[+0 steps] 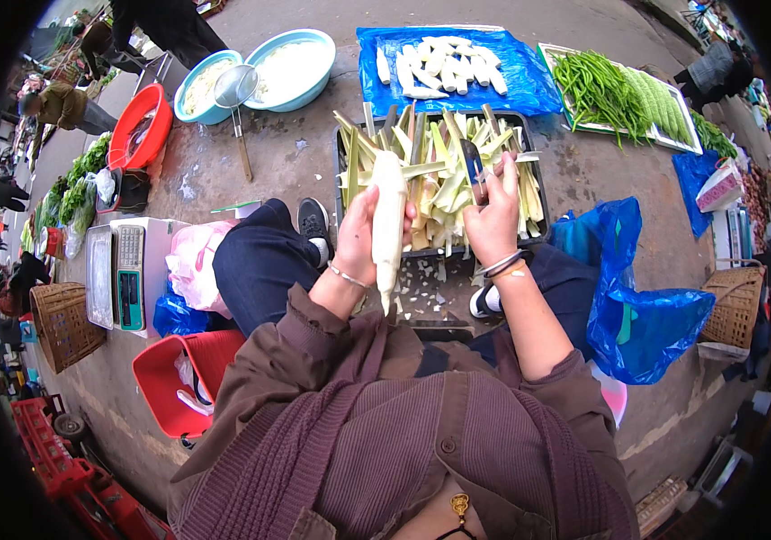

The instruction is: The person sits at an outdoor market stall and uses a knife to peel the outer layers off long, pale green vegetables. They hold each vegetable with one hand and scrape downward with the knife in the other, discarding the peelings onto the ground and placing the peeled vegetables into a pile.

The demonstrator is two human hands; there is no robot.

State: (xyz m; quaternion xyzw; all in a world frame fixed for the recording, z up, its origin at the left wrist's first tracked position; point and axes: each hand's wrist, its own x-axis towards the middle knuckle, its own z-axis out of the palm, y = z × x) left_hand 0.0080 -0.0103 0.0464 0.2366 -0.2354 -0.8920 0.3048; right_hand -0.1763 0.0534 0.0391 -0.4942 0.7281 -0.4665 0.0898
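Upright in my left hand point(358, 236) is a long, pale, peeled water bamboo shoot point(389, 211), its narrow end pointing down toward my lap. The fingers wrap round its sides. My right hand point(493, 216), a short way to the right, is closed round a dark-handled peeler point(472, 164), which is apart from the shoot. Both hands are over the near edge of a black crate point(538, 193) heaped with green and yellowish husks point(444, 193). Small pale shavings point(430, 290) lie on the ground between my shoes.
Beyond the crate, peeled shoots point(457, 67) lie on blue plastic point(529, 85). Green peppers point(592, 90) fill a tray at right. Blue basins point(318, 85), a strainer point(237, 85) and a red tub point(156, 135) stand far left. A scale point(129, 270), red bin point(161, 387) and blue bag point(637, 315) flank me.
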